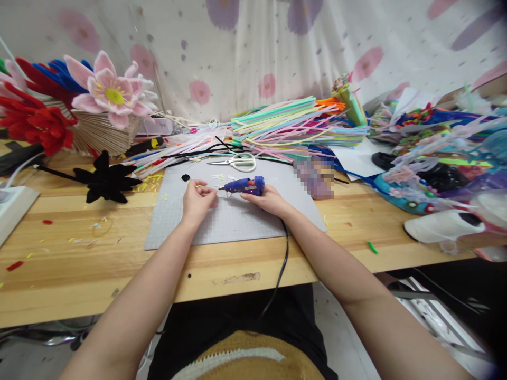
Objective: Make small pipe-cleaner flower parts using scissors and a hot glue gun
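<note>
Over the grey cutting mat (214, 227), my right hand (269, 199) is wrapped round a blue glue gun (244, 186), whose nozzle points left. My left hand (199, 199) is closed in a pinch just left of the nozzle tip, with a small yellowish piece showing at its fingers. What else lies between those fingers is too small to make out. White-handled scissors (243, 162) lie behind the gun on the mat. A small black piece (185, 178) rests behind my left hand.
A black fuzzy flower (105, 179) lies on the table left of the mat. Pink (113, 95) and red flowers stand at back left. Pastel stems (277, 119) are piled behind. The gun's black cord (284, 258) hangs over the front edge.
</note>
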The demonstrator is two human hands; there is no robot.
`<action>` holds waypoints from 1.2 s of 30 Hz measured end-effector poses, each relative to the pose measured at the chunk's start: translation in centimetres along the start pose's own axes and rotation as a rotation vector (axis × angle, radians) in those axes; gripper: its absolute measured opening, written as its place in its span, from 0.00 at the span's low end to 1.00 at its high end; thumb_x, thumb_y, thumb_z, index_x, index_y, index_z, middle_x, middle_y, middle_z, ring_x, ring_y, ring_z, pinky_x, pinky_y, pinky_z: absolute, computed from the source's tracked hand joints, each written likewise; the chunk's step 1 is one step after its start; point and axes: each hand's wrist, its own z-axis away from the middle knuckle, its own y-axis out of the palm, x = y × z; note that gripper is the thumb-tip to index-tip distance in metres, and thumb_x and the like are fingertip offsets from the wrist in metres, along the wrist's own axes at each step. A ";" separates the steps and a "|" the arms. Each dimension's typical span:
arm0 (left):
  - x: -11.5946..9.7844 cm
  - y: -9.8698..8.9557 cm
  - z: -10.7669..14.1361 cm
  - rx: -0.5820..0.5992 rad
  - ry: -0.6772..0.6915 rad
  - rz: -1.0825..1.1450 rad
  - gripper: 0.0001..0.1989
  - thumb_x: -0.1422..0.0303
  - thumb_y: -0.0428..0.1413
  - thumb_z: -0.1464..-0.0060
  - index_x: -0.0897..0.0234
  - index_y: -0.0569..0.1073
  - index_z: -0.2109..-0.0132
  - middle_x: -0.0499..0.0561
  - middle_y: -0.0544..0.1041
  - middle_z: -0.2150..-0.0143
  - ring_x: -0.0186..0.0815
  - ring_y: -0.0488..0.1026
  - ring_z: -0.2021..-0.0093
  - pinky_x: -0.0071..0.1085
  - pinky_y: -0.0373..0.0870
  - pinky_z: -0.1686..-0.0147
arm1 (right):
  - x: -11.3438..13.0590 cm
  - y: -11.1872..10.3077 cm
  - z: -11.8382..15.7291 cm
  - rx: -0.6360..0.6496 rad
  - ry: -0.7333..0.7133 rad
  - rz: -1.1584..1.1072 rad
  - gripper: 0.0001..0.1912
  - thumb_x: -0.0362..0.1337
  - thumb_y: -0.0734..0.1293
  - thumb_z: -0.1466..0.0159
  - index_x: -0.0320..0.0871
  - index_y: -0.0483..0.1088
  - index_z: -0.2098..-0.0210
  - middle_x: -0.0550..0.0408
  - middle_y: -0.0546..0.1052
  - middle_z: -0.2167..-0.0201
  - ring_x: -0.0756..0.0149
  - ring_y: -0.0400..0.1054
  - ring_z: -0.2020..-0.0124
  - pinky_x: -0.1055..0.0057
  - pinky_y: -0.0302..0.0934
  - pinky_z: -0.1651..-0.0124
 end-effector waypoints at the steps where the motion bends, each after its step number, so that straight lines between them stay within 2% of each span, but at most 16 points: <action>1: 0.0 0.0 0.0 -0.001 0.001 -0.001 0.19 0.71 0.58 0.61 0.62 0.59 0.62 0.44 0.72 0.73 0.33 0.73 0.73 0.28 0.71 0.78 | 0.0 0.0 0.0 0.000 0.000 0.001 0.22 0.52 0.67 0.47 0.44 0.74 0.60 0.55 0.75 0.69 0.67 0.66 0.69 0.67 0.60 0.61; 21: 0.3 -0.1 -0.1 -0.003 0.011 0.042 0.20 0.71 0.59 0.63 0.62 0.59 0.62 0.44 0.72 0.73 0.32 0.73 0.75 0.28 0.71 0.80 | -0.3 -0.2 0.0 -0.024 -0.011 -0.023 0.21 0.48 0.67 0.46 0.44 0.73 0.57 0.53 0.77 0.61 0.65 0.70 0.61 0.65 0.61 0.53; 26: 0.2 -0.1 -0.1 -0.013 0.015 0.064 0.20 0.70 0.60 0.63 0.62 0.59 0.62 0.44 0.72 0.74 0.33 0.73 0.74 0.28 0.70 0.79 | -0.3 -0.8 0.1 -0.055 0.015 -0.016 0.20 0.49 0.67 0.47 0.41 0.74 0.61 0.54 0.77 0.68 0.66 0.69 0.66 0.67 0.62 0.59; 31: -0.3 -0.4 0.0 -0.037 0.026 0.096 0.20 0.71 0.60 0.63 0.62 0.59 0.63 0.43 0.72 0.74 0.32 0.73 0.75 0.27 0.70 0.79 | -0.7 -3.3 0.4 -0.196 0.099 -0.042 0.21 0.52 0.68 0.50 0.40 0.73 0.67 0.55 0.73 0.76 0.71 0.64 0.76 0.72 0.59 0.70; 34: -0.9 -1.0 -0.1 -0.077 0.059 0.129 0.20 0.70 0.60 0.64 0.62 0.59 0.64 0.43 0.72 0.75 0.31 0.73 0.75 0.27 0.71 0.79 | -2.0 -5.2 0.3 -0.345 0.187 -0.097 0.23 0.55 0.67 0.51 0.39 0.72 0.72 0.58 0.67 0.84 0.74 0.56 0.84 0.73 0.53 0.78; 36: -1.4 -1.6 -0.4 -0.118 0.090 0.152 0.20 0.70 0.60 0.64 0.62 0.59 0.64 0.43 0.72 0.74 0.30 0.72 0.76 0.27 0.71 0.78 | -3.1 -6.1 0.0 -0.464 0.254 -0.085 0.24 0.56 0.66 0.51 0.39 0.71 0.73 0.58 0.66 0.85 0.73 0.56 0.84 0.72 0.53 0.78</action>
